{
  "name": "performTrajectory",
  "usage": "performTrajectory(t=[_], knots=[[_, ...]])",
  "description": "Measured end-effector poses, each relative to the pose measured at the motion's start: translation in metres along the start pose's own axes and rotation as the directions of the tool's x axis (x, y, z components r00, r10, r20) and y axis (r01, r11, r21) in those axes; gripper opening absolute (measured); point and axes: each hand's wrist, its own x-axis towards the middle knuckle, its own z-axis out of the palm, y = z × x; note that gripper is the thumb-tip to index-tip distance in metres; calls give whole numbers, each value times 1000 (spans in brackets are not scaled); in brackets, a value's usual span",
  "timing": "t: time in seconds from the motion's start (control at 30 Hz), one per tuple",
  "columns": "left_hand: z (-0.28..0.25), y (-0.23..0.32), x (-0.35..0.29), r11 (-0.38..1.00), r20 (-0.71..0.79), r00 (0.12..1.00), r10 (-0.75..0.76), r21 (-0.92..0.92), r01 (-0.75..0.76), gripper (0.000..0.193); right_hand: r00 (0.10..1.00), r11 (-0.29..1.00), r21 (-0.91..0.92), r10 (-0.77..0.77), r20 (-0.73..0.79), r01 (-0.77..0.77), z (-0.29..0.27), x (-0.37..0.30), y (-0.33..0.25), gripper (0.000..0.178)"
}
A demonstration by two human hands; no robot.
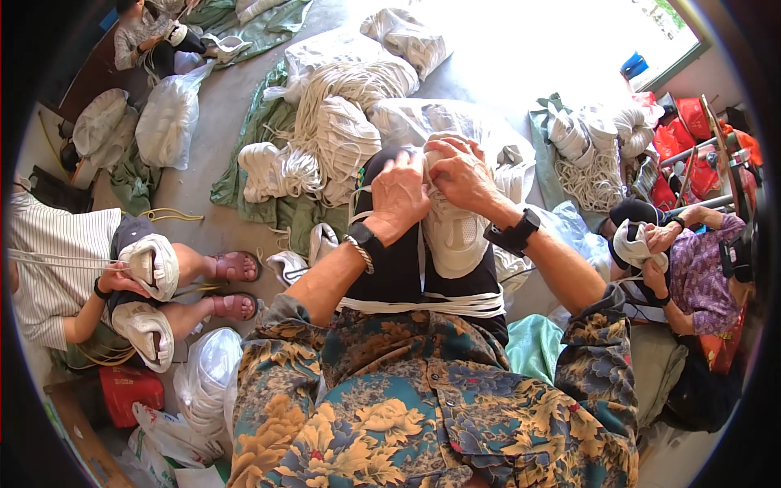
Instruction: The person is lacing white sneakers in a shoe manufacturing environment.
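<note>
A white shoe [457, 236] rests on my dark-trousered thighs, its toe pointing toward me. My right hand [469, 177] is closed over the far end of the shoe, thumb and fingers bent against its upper. Close against the shoe's left side is my left hand [397, 195], with its fingers bent and drawn together. Whatever is between its fingertips is too small to make out. Across my lap runs a bundle of white shoelaces [423, 304]. A thin white lace hangs down along the shoe's left side.
Beyond my knees, tied bundles of white shoe parts [348, 134] and laces lie on a green sheet [244, 175]. Co-workers sit at left, right and far left, handling white shoes. A clear bag [210, 378] stands at lower left. More bundles [590, 154] lie near red items at right.
</note>
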Motion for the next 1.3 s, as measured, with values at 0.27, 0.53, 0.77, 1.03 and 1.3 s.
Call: performTrajectory(t=[0.27,0.53,0.77,1.03,1.3], knots=[[-10,-35,17,865,58,867,495,63,-498,29,997,997,-63,-47,65,51,-5,-2,-4,16],[-7,-33,10,889,9,889,458,28,-458,32,980,963,-213,-184,-72,165,-22,-3,1,8],[-4,12,19,837,72,978,196,-531,-129,19,983,975,147,-151,-106,166,-77,-17,10,8],[14,45,2,660,-8,929,369,-702,-268,8,967,936,329,39,250,-123,-59,-11,50,28],[14,64,-10,626,362,881,306,-773,100,18,909,990,95,-134,394,104,-71,11,38,24]])
